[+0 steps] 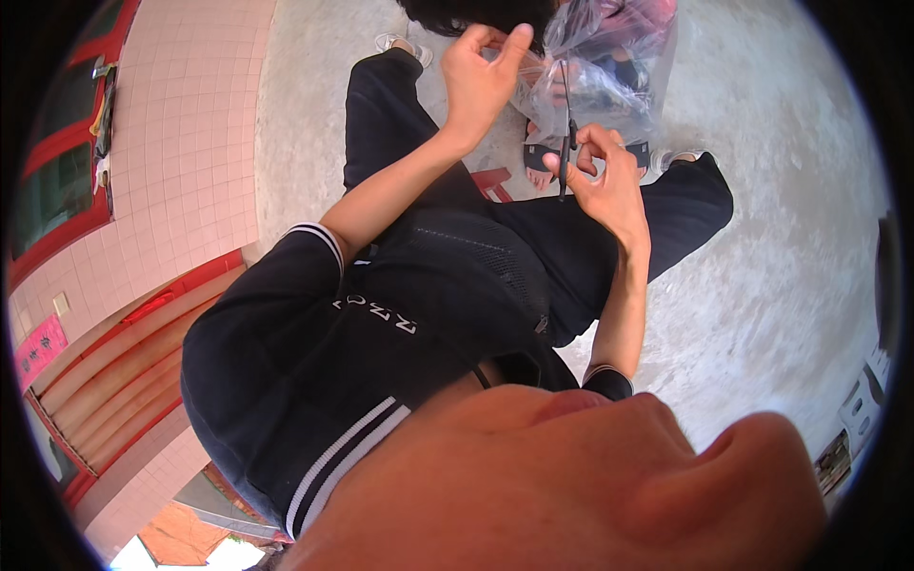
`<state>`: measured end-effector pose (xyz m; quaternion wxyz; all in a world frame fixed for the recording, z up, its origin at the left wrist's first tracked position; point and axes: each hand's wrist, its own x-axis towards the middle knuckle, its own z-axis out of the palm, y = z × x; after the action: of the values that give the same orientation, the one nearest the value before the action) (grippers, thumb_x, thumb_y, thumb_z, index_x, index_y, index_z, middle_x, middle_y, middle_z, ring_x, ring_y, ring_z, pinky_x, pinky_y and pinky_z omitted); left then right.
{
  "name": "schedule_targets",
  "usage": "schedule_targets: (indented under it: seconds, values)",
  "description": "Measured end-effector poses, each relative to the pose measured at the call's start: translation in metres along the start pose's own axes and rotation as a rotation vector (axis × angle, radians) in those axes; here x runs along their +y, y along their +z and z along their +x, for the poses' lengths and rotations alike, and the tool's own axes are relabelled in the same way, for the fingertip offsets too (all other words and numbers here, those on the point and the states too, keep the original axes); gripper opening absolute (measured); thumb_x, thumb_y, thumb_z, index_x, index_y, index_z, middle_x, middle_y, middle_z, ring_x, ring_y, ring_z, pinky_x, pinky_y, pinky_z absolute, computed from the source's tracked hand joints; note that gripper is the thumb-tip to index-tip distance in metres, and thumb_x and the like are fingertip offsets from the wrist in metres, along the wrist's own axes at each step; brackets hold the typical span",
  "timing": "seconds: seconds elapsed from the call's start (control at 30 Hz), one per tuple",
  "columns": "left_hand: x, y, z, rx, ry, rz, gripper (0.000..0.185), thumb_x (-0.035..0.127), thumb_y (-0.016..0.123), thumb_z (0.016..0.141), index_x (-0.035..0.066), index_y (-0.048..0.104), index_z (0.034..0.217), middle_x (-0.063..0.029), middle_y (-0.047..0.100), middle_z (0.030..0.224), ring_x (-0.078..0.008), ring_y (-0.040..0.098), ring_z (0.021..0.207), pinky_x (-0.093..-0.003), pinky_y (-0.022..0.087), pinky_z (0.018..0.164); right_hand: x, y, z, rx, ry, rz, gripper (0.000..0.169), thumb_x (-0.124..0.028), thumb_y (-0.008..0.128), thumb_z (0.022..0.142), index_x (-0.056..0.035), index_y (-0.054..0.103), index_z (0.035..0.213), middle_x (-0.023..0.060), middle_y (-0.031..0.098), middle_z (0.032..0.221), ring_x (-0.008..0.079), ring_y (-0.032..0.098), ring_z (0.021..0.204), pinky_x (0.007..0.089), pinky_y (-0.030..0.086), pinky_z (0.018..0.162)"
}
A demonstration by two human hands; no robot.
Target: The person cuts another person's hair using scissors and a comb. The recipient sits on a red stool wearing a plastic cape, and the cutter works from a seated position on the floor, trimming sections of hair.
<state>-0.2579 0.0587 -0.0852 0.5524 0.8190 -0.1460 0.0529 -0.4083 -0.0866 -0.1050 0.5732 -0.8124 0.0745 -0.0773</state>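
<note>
A pair of black-handled scissors (568, 135) is held by my right hand (607, 175), thumb and fingers at the handles. The slim blades point away from me, over a transparent plastic cape (607, 100). My left hand (482, 82) is raised at the edge of another person's dark hair (478, 14), with the thumb standing apart. Its other fingers are partly hidden, so I cannot tell whether they grip any hair. The cape hangs around that person, and pink clothing shows through it. Below it, feet in black sandals (539, 164) show between my spread legs.
Part of a red stool (493, 182) shows near my left thigh. Concrete floor (771, 235) spreads to the right. On the left stands a pink tiled wall (189, 107) with red-framed windows (57, 193). A grey plastic object (860, 403) sits at the far right rim.
</note>
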Motion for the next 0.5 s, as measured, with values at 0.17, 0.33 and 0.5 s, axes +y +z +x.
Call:
schedule_targets:
  seconds: [0.17, 0.33, 0.5]
  values:
    - [-0.014, -0.005, -0.010, -0.118, -0.021, -0.286, 0.029, 0.024, 0.068, 0.103, 0.000, 0.064, 0.087, -0.0044, 0.070, 0.079, -0.0058, 0.059, 0.073, -0.0220, 0.045, 0.066, 0.004, 0.003, 0.011, -0.142, -0.013, 0.091, 0.038, -0.028, 0.084, 0.085, -0.0008, 0.058, 0.080, 0.0024, 0.040, 0.056, 0.0182, 0.036, 0.066, 0.0345, 0.036, 0.066]
    - [-0.005, -0.004, -0.020, -0.110, 0.003, -0.281, 0.027, 0.022, 0.064, 0.105, 0.000, 0.062, 0.091, -0.0034, 0.069, 0.081, -0.0062, 0.058, 0.075, -0.0212, 0.046, 0.068, -0.004, -0.004, 0.024, -0.236, -0.014, 0.066, 0.046, -0.035, 0.080, 0.089, 0.0001, 0.054, 0.076, 0.0039, 0.041, 0.055, 0.0191, 0.034, 0.059, 0.0352, 0.036, 0.068]
    - [-0.007, -0.005, -0.022, -0.112, 0.094, -0.064, 0.026, 0.020, 0.060, 0.107, 0.000, 0.059, 0.091, -0.0003, 0.061, 0.075, -0.0048, 0.052, 0.073, -0.0216, 0.043, 0.066, -0.007, -0.003, 0.047, -0.245, -0.047, 0.039, 0.051, -0.039, 0.079, 0.089, 0.0003, 0.053, 0.072, 0.0053, 0.042, 0.056, 0.0188, 0.035, 0.059, 0.0362, 0.035, 0.061]
